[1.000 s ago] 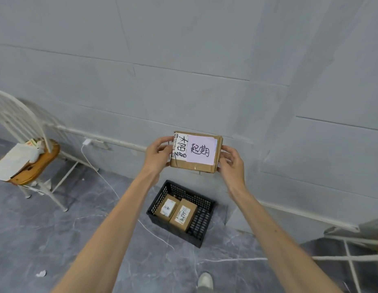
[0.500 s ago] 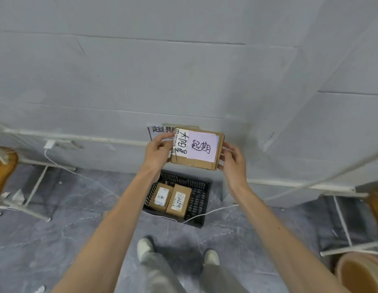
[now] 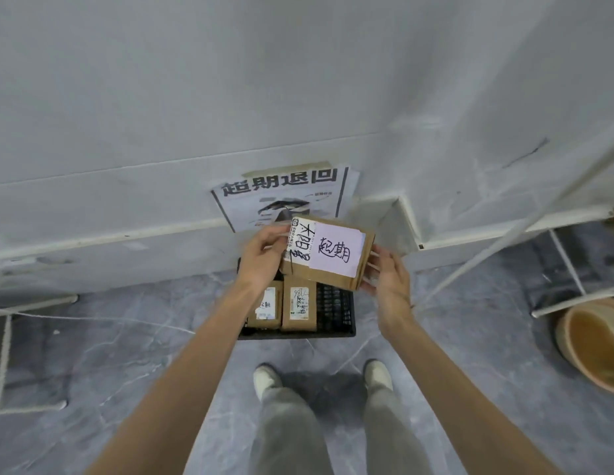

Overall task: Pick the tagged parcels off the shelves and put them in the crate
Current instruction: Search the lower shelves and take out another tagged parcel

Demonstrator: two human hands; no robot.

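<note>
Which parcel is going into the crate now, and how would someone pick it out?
Find the poster low on the wall; the black crate stands right below it. Above the crate, between the left hand and right hand, is a brown parcel. Unlike the two parcels lying side by side in the crate, it bears a large pale handwritten tag.

Crate (image 3: 336, 313) on the floor against the wall, poster (image 3: 281, 197) on the wall just behind it. Left parcel (image 3: 264, 308) and right parcel (image 3: 298, 305) lie side by side in its left part. Held parcel (image 3: 328, 255) sits above the crate's rear, between left hand (image 3: 261, 255) and right hand (image 3: 388, 282). Chair seat (image 3: 593, 341) is well apart, far right.
</note>
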